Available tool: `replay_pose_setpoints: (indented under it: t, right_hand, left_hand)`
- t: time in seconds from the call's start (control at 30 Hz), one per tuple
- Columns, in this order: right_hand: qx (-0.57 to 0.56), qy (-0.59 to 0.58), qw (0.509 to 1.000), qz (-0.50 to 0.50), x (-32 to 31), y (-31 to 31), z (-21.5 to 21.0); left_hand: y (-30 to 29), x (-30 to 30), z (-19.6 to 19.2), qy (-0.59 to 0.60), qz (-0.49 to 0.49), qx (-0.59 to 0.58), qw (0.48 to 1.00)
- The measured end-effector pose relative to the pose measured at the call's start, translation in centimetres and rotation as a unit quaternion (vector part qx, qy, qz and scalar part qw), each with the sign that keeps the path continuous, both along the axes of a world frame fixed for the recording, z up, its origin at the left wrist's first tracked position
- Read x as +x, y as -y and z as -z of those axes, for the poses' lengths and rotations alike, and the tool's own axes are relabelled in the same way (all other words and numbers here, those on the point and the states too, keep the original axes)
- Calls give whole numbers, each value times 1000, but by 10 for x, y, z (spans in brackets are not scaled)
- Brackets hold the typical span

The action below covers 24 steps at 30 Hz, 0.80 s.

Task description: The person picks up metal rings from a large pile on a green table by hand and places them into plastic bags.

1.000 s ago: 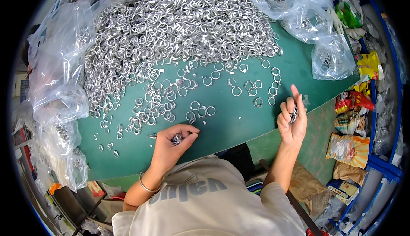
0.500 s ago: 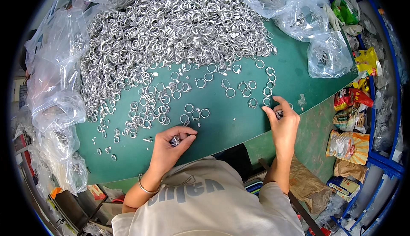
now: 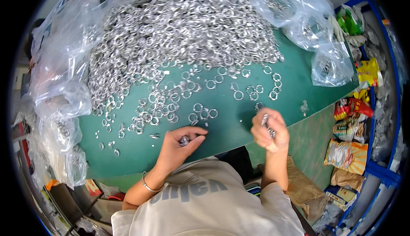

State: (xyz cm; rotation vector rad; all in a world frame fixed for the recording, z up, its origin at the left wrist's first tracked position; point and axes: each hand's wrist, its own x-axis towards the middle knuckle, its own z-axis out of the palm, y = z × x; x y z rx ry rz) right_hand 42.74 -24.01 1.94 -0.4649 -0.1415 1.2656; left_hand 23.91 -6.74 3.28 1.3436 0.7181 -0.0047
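Silvery metal rings (image 3: 183, 30) form a large heap across the far side of the green table (image 3: 230, 129). Loose rings (image 3: 205, 113) are scattered between that heap and me. Near the front edge, my left hand (image 3: 179, 145) curls closed around several rings (image 3: 184, 141), thumb and forefinger drawn toward each other. My right hand (image 3: 273, 131), slightly blurred, is raised over the table's near edge; its bent fingers hold a small cluster of rings (image 3: 267, 125). Just beyond it lies a single ring (image 3: 259, 106), and a short row of rings (image 3: 275, 86) lies farther off.
Clear plastic bags (image 3: 64, 95) line the table's left side. More bags with rings inside (image 3: 331, 67) sit at the far right. Beyond the right edge, a blue shelf frame (image 3: 380, 167) and colourful packages (image 3: 348, 154) stand. A brown paper sack (image 3: 305, 189) is on the floor.
My right hand has drawn left and nearer to me, its fingers curling in. The rings that lay by its fingertips no longer show there. My left hand keeps its grip; the whole view has shifted slightly.
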Motion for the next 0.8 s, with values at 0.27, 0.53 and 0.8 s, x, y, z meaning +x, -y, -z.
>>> replay_pose_setpoints:
  t: [0.27,0.53,0.8]
  right_hand:
    - [-59,-94,974,-198,-58,-61,0]
    - [-115,-50,972,-199,-68,-69,-4]
    - [-167,28,980,-103,-71,-70,-3]
  left_hand:
    - [4,6,-5,43,-107,-317,941]
    - [-12,-10,4,58,-71,-301,949]
    - [-16,-12,-3,104,-154,-178,966]
